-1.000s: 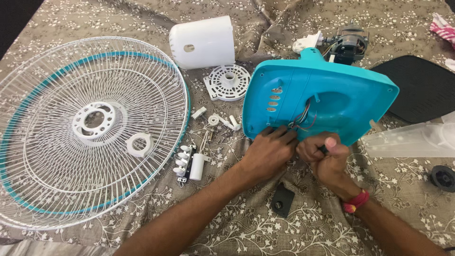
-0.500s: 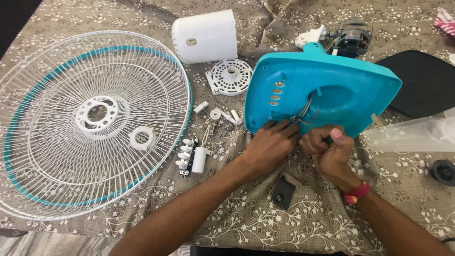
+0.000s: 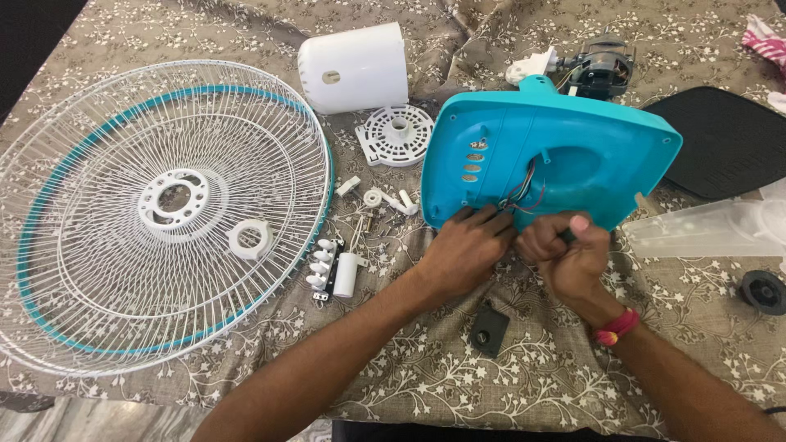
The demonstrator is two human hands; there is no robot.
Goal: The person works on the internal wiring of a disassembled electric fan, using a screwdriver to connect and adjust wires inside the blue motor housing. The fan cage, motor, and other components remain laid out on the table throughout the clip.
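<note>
Blue fan base (image 3: 565, 155) lies upside down on the flowery cloth (image 3: 426, 368), near the middle of the table. Both hands press at its near edge, where thin colored wires (image 3: 524, 195) poke out. The left hand (image 3: 467, 250) has its fingers curled on the rim of the base, right by the wires. The right hand (image 3: 565, 254) is closed in a fist around something small, but what it holds cannot be seen. A big white wire fan guard (image 3: 155, 213) lies off to the left. A white round cover (image 3: 354, 67) sits behind it. A white switch block (image 3: 321, 268) rests near the guard, and a small black piece (image 3: 489, 330) lies between the arms.
</note>
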